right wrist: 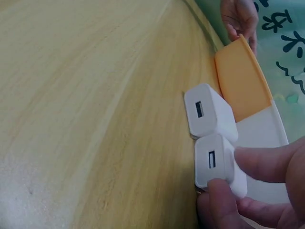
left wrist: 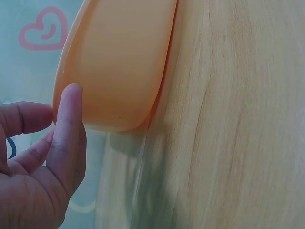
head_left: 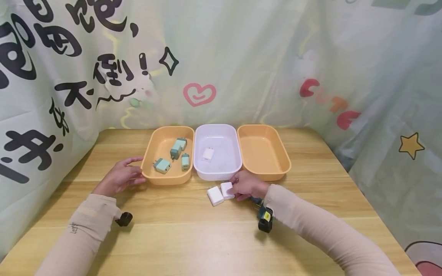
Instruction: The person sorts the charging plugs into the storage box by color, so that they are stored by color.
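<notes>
In the head view my right hand (head_left: 246, 186) is just in front of the white tray (head_left: 217, 177). Its thumb and fingers pinch a white USB charger (right wrist: 212, 162), whose port shows in the right wrist view. A second white charger (head_left: 215, 196) stands against it, to its left. My left hand (head_left: 122, 177) touches the near-left side of the left orange tray (head_left: 172, 180), its fingers fairly straight along the rim and outer wall. Several pale green chargers (head_left: 162, 165) with dark ends lie in that tray. One white charger (head_left: 208, 154) lies inside the white tray.
A right orange tray (head_left: 264, 177) adjoins the white one, so the three trays stand in a row at the back of the wooden table (head_left: 186, 237). Dark blue-green items (head_left: 256, 200), partly hidden, lie under the right wrist. A printed cloth (head_left: 248, 65) hangs behind.
</notes>
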